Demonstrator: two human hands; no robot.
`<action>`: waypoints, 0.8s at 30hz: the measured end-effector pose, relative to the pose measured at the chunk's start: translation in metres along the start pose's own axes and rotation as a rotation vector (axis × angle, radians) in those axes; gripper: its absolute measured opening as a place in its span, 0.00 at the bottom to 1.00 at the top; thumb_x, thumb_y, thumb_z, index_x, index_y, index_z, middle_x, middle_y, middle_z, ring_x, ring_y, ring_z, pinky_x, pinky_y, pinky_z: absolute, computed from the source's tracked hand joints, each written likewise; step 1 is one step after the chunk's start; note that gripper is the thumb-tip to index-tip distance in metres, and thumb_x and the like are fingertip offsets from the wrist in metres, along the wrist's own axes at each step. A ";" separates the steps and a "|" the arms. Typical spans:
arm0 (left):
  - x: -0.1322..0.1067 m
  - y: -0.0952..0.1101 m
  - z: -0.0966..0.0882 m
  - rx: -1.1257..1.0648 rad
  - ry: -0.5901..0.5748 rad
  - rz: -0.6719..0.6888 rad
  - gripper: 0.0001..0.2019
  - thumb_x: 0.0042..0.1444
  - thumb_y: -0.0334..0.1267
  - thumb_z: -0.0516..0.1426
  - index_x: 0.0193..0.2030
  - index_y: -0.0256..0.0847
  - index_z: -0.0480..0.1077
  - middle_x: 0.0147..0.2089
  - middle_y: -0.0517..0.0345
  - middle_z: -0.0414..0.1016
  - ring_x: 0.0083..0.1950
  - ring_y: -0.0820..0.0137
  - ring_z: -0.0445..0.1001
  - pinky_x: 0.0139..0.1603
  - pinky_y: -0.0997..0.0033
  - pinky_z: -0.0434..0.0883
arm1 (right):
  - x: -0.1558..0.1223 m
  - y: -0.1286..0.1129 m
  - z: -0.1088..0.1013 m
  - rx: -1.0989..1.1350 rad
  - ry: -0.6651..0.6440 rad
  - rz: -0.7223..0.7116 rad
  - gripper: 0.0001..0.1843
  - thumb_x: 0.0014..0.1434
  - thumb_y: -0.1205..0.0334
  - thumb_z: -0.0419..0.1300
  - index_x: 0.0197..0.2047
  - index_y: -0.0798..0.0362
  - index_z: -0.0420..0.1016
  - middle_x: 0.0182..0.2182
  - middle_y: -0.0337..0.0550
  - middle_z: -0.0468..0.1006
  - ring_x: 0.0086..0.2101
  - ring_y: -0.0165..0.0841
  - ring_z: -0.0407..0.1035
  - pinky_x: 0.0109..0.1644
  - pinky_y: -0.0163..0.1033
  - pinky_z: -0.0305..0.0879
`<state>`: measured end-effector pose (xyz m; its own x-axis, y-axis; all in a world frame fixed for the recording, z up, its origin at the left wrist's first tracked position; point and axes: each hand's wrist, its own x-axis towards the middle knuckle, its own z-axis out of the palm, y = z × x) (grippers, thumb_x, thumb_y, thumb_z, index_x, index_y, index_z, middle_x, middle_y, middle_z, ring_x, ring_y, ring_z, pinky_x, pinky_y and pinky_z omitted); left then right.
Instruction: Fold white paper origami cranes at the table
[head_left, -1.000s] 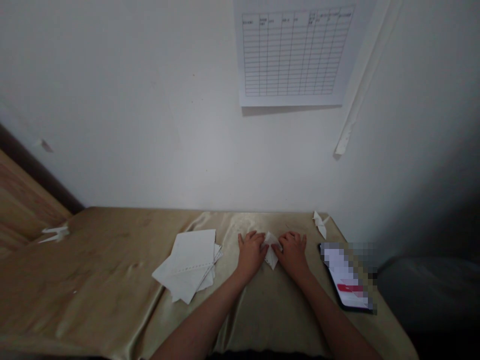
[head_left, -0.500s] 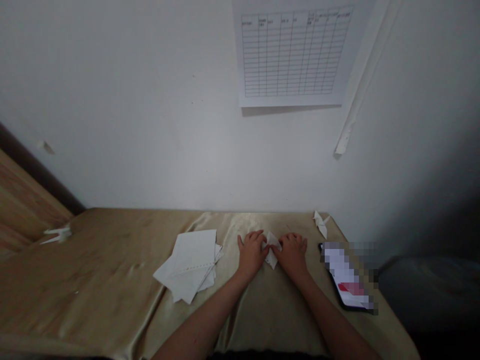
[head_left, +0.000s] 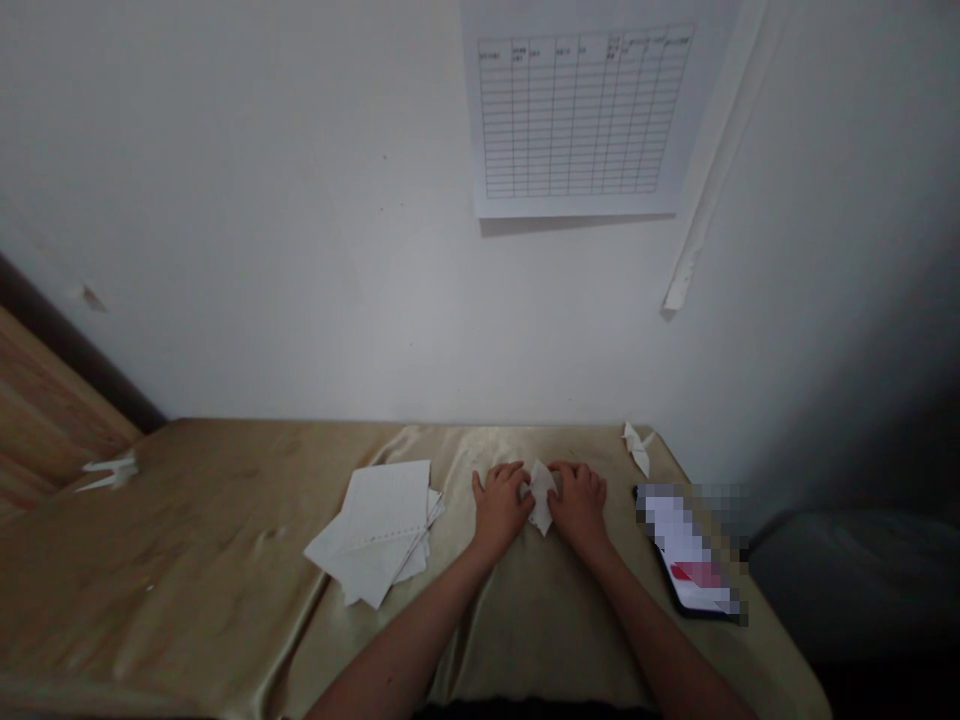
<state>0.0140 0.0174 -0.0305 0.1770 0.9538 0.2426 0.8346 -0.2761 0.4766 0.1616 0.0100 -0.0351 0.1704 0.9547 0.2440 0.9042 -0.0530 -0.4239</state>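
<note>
A small folded white paper piece [head_left: 541,494] lies on the tan satin cloth [head_left: 225,560] that covers the table. My left hand [head_left: 498,507] presses on its left side with curled fingers. My right hand [head_left: 577,503] grips its right side, fingers bent over the paper's edge. The two hands sit close together, with only the paper's middle and lower tip showing between them.
A loose stack of white sheets [head_left: 381,530] lies left of my hands. A phone [head_left: 690,555] rests at the right edge. A folded paper crane [head_left: 637,445] sits by the wall, another paper figure [head_left: 109,472] at the far left. A grid chart [head_left: 577,115] hangs on the wall.
My right hand has slid left, closer to my left hand, so less of the folded paper shows between them. The view has shifted slightly.
</note>
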 end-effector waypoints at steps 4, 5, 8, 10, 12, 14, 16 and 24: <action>0.000 -0.001 0.000 0.015 -0.001 -0.006 0.14 0.57 0.36 0.57 0.50 0.52 0.72 0.63 0.62 0.70 0.65 0.60 0.62 0.70 0.33 0.40 | -0.001 -0.004 0.000 -0.002 -0.008 0.002 0.24 0.54 0.68 0.58 0.55 0.47 0.72 0.51 0.51 0.70 0.53 0.45 0.61 0.61 0.49 0.45; 0.000 -0.001 0.001 0.019 -0.002 -0.006 0.15 0.56 0.35 0.56 0.51 0.52 0.72 0.63 0.61 0.70 0.65 0.60 0.62 0.70 0.33 0.40 | -0.001 -0.004 0.000 -0.001 -0.012 0.003 0.24 0.54 0.68 0.58 0.55 0.47 0.73 0.51 0.50 0.70 0.53 0.44 0.61 0.61 0.49 0.45; 0.000 0.000 0.000 0.032 -0.006 -0.011 0.17 0.56 0.36 0.56 0.52 0.52 0.72 0.63 0.61 0.70 0.65 0.59 0.62 0.70 0.32 0.41 | -0.003 -0.006 -0.002 -0.004 -0.016 0.001 0.24 0.53 0.68 0.59 0.54 0.46 0.73 0.51 0.50 0.70 0.53 0.44 0.61 0.61 0.49 0.45; 0.000 0.001 -0.001 0.043 -0.012 -0.015 0.17 0.56 0.36 0.56 0.52 0.52 0.72 0.63 0.60 0.70 0.65 0.59 0.62 0.70 0.33 0.41 | -0.003 -0.007 -0.003 -0.005 -0.014 -0.006 0.22 0.53 0.67 0.59 0.52 0.46 0.75 0.50 0.49 0.70 0.53 0.44 0.61 0.61 0.50 0.45; 0.000 0.003 -0.002 0.051 -0.020 -0.015 0.15 0.56 0.36 0.56 0.51 0.52 0.72 0.63 0.61 0.70 0.65 0.59 0.62 0.70 0.33 0.41 | -0.004 -0.006 -0.005 -0.001 -0.018 -0.011 0.20 0.53 0.66 0.59 0.49 0.45 0.76 0.49 0.48 0.71 0.52 0.43 0.61 0.61 0.50 0.45; 0.000 0.003 -0.003 0.053 -0.028 -0.013 0.14 0.56 0.35 0.56 0.49 0.52 0.73 0.63 0.61 0.70 0.65 0.59 0.61 0.70 0.33 0.40 | -0.004 -0.004 -0.007 -0.002 -0.035 -0.023 0.17 0.53 0.65 0.59 0.47 0.45 0.77 0.49 0.47 0.71 0.52 0.43 0.61 0.61 0.51 0.45; 0.000 0.003 -0.003 0.056 -0.036 -0.010 0.14 0.57 0.36 0.56 0.50 0.52 0.72 0.63 0.60 0.69 0.66 0.59 0.61 0.70 0.33 0.40 | -0.003 -0.003 -0.008 -0.017 -0.050 -0.032 0.16 0.55 0.63 0.59 0.47 0.45 0.78 0.49 0.47 0.72 0.52 0.43 0.61 0.62 0.53 0.43; -0.001 0.004 -0.002 0.084 -0.022 0.010 0.14 0.60 0.45 0.56 0.53 0.52 0.71 0.62 0.57 0.69 0.65 0.58 0.62 0.69 0.32 0.41 | -0.003 0.000 -0.006 -0.074 -0.059 -0.050 0.16 0.59 0.52 0.59 0.46 0.49 0.77 0.50 0.51 0.73 0.53 0.47 0.61 0.62 0.59 0.42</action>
<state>0.0162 0.0155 -0.0270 0.1964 0.9537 0.2276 0.8734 -0.2757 0.4014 0.1631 0.0058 -0.0302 0.1025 0.9723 0.2102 0.9378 -0.0239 -0.3465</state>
